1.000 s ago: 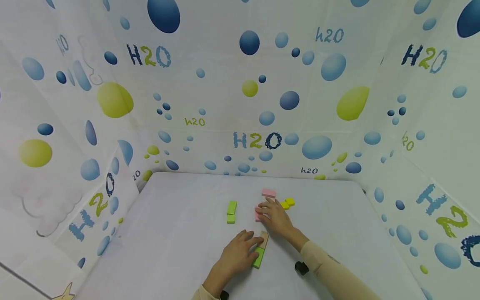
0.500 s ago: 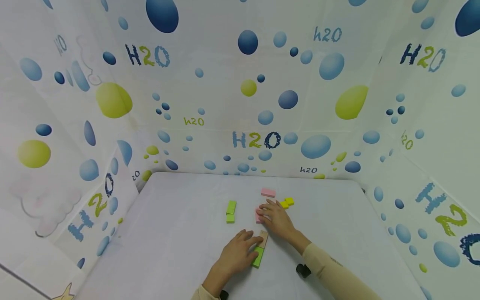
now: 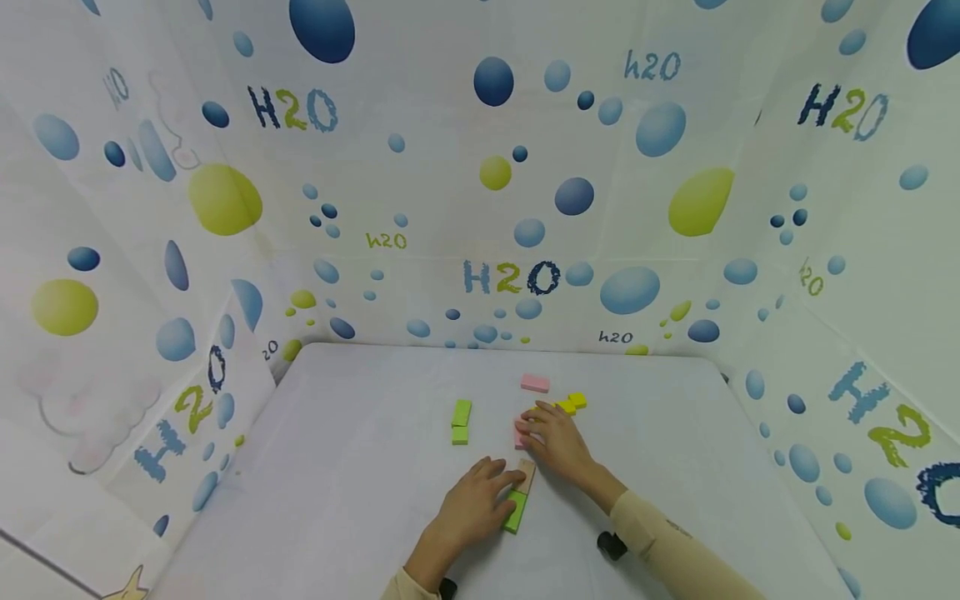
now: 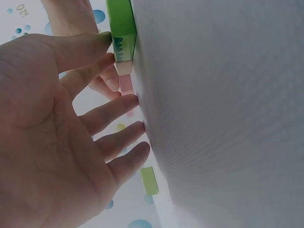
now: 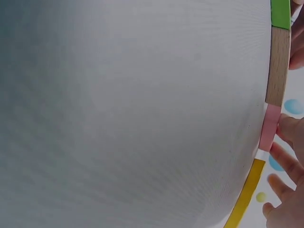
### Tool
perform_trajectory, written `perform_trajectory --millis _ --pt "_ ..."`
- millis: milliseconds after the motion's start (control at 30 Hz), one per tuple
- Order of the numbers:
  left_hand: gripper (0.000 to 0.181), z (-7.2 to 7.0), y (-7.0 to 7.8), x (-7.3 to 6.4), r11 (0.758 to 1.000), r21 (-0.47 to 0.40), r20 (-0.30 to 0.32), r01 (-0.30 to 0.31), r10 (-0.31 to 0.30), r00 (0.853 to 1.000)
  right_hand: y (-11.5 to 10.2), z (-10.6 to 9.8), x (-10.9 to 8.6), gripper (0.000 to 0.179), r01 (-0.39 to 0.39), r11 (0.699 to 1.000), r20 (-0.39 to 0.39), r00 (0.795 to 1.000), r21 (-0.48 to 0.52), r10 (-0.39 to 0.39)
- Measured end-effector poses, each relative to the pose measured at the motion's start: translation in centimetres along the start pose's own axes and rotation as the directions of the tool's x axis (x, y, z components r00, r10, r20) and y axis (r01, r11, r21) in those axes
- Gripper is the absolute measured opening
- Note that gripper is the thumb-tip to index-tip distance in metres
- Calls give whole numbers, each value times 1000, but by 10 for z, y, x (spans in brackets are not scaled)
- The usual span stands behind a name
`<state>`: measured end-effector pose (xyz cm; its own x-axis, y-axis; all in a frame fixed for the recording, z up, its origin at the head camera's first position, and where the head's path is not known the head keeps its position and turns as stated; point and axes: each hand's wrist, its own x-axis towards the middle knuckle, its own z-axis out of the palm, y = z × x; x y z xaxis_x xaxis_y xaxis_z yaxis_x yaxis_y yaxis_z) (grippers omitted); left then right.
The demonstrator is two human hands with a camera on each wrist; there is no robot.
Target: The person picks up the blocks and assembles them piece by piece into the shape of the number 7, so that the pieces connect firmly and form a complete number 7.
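A small pink block point(image 3: 519, 435), plain and flat-sided, lies on the white table point(image 3: 337, 467) at the right hand's point(image 3: 558, 443) fingertips. Just nearer the person, between the two hands, a bare wooden block point(image 3: 527, 477) shows its grain, and a bright green block point(image 3: 513, 515) meets its near end; the left wrist view shows a dark teal pattern on the green one. Pink and wood sit very close; whether they touch is hard to tell.

The right hand has the pink block between a bent thumb at its side and a forefinger at its far end, the gap narrow and the remaining fingers spread loosely. The left hand point(image 3: 472, 502) stays wide, fingers apart and relaxed, closing on nothing: the thumb tip touches the green block's side and the forefinger reaches the wooden one.

Past the right fingertips lie yellow blocks point(image 3: 577, 400) and another pink block point(image 3: 535, 383). Two green pieces point(image 3: 461, 412) lie end to end beyond the left hand.
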<state>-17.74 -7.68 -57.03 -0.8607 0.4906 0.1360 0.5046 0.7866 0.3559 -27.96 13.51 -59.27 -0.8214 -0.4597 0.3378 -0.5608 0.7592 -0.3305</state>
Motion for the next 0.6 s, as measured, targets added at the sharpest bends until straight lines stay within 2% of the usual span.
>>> perform_trajectory --millis 300,600 --pt "40 3 -3 0 1000 2 -20 -18 18 1000 -2 -3 -6 30 30 1000 -39 999 -3 -30" --pt "41 3 -2 1 1000 -2 18 17 -17 1000 -3 -5 -10 30 11 999 -45 999 -47 -13"
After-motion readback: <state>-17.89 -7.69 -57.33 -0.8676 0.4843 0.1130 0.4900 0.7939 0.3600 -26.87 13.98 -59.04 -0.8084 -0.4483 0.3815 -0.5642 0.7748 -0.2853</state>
